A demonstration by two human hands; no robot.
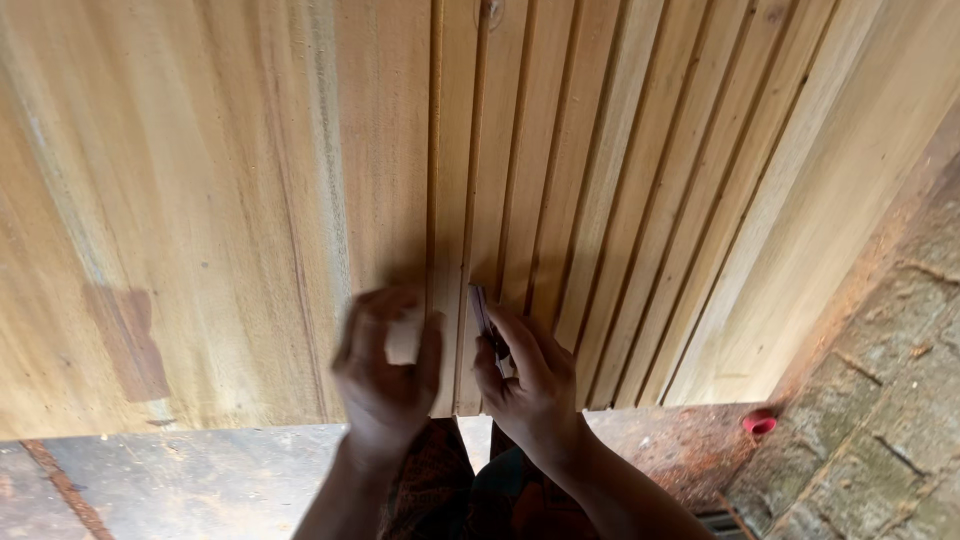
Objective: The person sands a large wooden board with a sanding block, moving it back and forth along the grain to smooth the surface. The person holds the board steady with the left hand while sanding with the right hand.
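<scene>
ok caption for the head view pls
Left hand steadies a grooved wooden panel while right hand holds a small dark tool.

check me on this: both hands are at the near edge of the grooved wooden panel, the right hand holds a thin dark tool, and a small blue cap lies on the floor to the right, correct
Not quite: the small cap on the floor is red, not blue, as the head view shows. The rest holds: both the left hand and the right hand are at the near edge of the grooved wooden panel, the right holding a thin dark tool.

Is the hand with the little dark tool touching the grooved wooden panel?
Touching. The head view shows the right hand resting on the pale grooved wooden panel, pressing the small dark tool into a groove.
</scene>
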